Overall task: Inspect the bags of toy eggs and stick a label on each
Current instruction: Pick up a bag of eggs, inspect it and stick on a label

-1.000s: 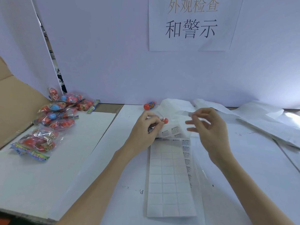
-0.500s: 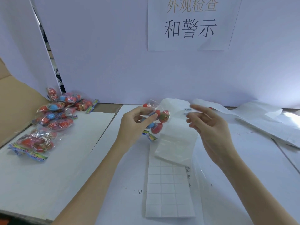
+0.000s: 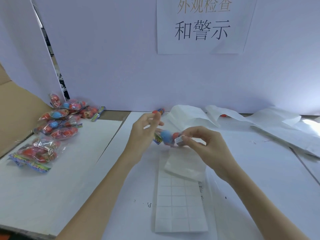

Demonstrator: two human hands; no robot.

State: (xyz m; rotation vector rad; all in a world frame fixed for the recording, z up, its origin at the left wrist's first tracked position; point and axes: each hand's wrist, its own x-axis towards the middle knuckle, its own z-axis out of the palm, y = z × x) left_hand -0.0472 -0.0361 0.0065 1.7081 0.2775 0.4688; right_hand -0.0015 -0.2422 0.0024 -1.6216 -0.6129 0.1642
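One camera is sitting on the person's head, looking forward and down at the white table [image 3: 86, 170]. It is staying close, so both arms are reaching in from 6 o'clock. A white wall [image 3: 121, 66] with a paper sign [image 3: 202, 25] is filling 12 o'clock. No second view is sharing the scene.

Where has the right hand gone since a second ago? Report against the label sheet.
Yes: the right hand, pinching a label, came left toward the bag, above the label sheet.
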